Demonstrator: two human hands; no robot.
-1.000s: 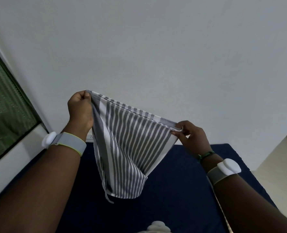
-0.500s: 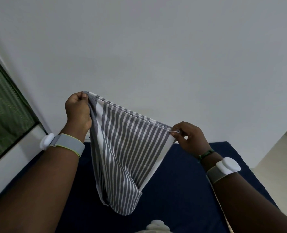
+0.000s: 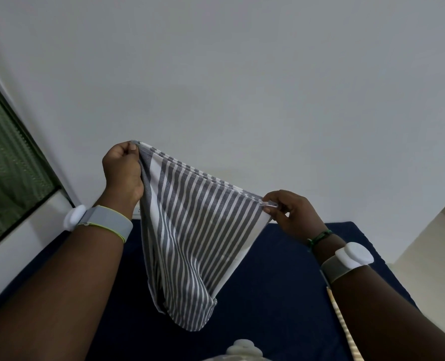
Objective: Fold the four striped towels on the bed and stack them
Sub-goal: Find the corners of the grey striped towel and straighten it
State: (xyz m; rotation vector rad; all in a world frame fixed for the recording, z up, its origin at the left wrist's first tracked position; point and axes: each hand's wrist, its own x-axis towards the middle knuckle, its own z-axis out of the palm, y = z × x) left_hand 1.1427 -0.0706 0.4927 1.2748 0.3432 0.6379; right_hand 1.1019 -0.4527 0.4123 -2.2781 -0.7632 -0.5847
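Head view takes in a pale grey wall (image 3: 242, 74) that fills the upper part of the picture; below it lies the bed (image 3: 281, 295), covered in a dark navy sheet; at the left edge a window (image 3: 5, 165) with a green patterned pane runs down at a slant above a white sill; at the right edge a strip of cream floor (image 3: 424, 256) shows beside the bed; both forearms reach up from the bottom corners, bare to the wrist; between them hangs a striped towel (image 3: 190, 243), grey and white, held up in the air above the bed and clear of the sheet, doubled over so that its upper edge runs taut from one hand down to the other while the rest sags into a rounded pouch; the left hand (image 3: 123, 170), the higher of the two, has thumb and fingers curled tight round one top corner; the right hand (image 3: 291, 214) pinches the other top corner between thumb and fingertips; the left wrist carries a grey band (image 3: 106, 221) with a white puck; the right wrist carries a like band (image 3: 346, 261) below a thin green bracelet (image 3: 319, 237); a small white rounded object (image 3: 243, 346) shows at the bottom edge, and what it is I cannot tell.
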